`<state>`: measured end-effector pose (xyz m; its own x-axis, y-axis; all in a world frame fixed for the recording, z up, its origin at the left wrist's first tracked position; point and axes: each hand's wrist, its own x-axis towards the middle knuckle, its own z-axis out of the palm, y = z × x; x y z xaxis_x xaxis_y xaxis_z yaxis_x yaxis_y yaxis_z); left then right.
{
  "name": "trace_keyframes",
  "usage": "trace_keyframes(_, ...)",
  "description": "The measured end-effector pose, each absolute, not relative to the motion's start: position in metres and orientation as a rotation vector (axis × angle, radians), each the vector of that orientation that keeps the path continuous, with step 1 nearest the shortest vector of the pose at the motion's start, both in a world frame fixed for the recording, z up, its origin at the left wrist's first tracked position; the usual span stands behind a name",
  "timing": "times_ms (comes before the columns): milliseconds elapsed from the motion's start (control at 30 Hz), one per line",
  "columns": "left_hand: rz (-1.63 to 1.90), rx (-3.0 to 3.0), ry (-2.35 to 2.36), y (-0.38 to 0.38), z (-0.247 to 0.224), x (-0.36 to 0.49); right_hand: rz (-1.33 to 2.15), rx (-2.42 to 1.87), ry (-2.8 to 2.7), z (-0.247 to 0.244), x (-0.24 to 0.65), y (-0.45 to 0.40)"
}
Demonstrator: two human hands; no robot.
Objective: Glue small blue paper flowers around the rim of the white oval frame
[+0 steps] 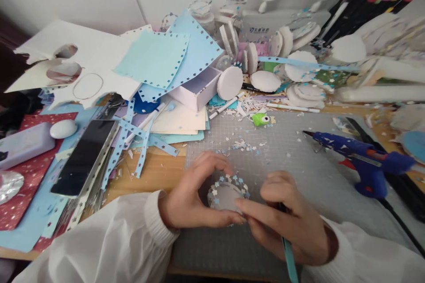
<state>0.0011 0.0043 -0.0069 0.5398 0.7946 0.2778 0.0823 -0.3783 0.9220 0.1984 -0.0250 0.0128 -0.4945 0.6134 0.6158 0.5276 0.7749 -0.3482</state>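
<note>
In the head view, the left hand [191,196] curls round a small round piece [226,196] rimmed with pale blue and white stars, its thumb along the near side and its fingers at the far side. The right hand [288,216] has its fingertips against the right side of that piece, while its curled fingers grasp a teal tool [290,258] that slants down towards the near edge of the bench [156,168]. The round piece is over the grey mat [206,247], near the middle of the bench's near edge; whether it touches the mat is hidden. Beyond it lie loose paper stars [245,145] and a green punch [260,119]. A blue glue gun [365,159] lies towards the bench's right edge, and a dark phone [86,159] towards the left edge. Along the far edge, blue star-edged sheets [195,48] lean over a lilac box [197,88], with a white disc [229,83] just beside it.
</note>
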Motion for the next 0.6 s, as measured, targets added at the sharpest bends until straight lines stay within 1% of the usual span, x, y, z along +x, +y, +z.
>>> trace_keyframes(200,0.913,1.805,0.726,0.003,-0.009,0.001,0.116,-0.886,-2.27,0.023,0.192,-0.02)
trace_keyframes(400,0.925,1.823,0.706,0.004,-0.007,0.001,0.154,-1.067,-2.149,0.006,0.192,-0.031)
trace_keyframes(600,0.959,1.84,0.702,0.002,-0.004,0.001,0.197,-0.885,-2.218,0.003,0.199,-0.027)
